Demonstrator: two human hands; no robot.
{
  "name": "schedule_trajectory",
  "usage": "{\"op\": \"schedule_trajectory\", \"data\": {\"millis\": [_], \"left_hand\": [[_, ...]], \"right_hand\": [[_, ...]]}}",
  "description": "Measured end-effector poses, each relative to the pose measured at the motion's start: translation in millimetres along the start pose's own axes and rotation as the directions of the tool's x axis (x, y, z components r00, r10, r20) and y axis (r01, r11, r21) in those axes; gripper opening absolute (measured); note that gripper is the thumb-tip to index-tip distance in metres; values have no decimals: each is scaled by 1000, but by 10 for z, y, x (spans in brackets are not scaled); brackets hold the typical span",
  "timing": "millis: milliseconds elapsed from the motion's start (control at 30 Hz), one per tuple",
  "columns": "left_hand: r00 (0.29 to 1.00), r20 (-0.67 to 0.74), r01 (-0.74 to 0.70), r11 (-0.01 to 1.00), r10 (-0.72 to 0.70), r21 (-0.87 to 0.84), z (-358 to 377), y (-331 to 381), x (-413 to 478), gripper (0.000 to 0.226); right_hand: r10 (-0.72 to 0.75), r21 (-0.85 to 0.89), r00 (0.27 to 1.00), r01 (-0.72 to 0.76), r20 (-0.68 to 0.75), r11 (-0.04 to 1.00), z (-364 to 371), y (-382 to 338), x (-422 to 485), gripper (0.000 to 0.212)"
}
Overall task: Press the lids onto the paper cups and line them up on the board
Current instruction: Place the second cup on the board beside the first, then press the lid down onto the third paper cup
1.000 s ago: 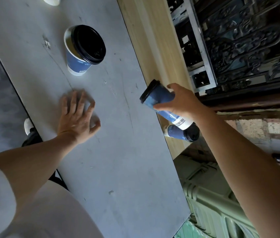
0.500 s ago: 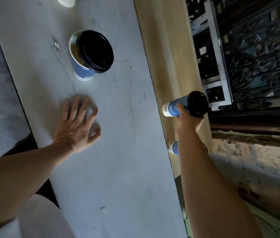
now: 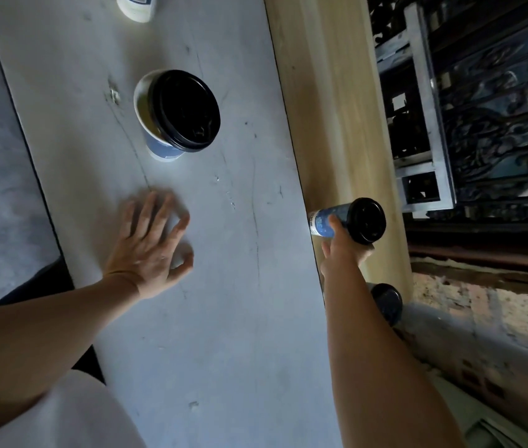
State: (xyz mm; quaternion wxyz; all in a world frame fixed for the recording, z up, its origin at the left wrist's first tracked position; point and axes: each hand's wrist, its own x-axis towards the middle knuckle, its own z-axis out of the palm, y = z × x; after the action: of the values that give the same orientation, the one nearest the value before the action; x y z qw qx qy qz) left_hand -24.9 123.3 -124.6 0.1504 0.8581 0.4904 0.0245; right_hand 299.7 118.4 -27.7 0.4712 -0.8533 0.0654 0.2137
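While the left hand (image 3: 151, 250) lies flat with fingers spread on the grey surface (image 3: 223, 334) at centre left, the right hand (image 3: 341, 250) grips a lidded blue cup (image 3: 346, 219) on the wooden board (image 3: 327, 108) at centre right. Another lidded cup (image 3: 177, 114) stands on the surface, upper centre; a third (image 3: 387, 302) shows below the right hand.

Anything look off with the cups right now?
Yes: the black lid on the cup on the grey table sits shifted sideways, baring part of the rim. No spill visible.
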Motion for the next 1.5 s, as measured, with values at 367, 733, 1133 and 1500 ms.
{"op": "schedule_trajectory", "data": {"millis": [367,733,1133,1500], "left_hand": [[999,31,-7,997,9,-77,8,-18,-19,79],[939,256,-207,971,232,-122,-206,-367,2,77],[750,561,-436,900,351,20,-1122,-1440,224,64],[917,231,-155,824,325,-545,-1604,-1812,1753,81]], "right_hand": [[-26,-632,992,99,123,769,-28,772,-1101,60],[112,-789,825,477,554,387,226,1697,-2774,91],[206,-790,870,277,448,547,496,1328,-2754,69],[406,-468,880,-259,245,845,1186,197,-2438,28]]}}
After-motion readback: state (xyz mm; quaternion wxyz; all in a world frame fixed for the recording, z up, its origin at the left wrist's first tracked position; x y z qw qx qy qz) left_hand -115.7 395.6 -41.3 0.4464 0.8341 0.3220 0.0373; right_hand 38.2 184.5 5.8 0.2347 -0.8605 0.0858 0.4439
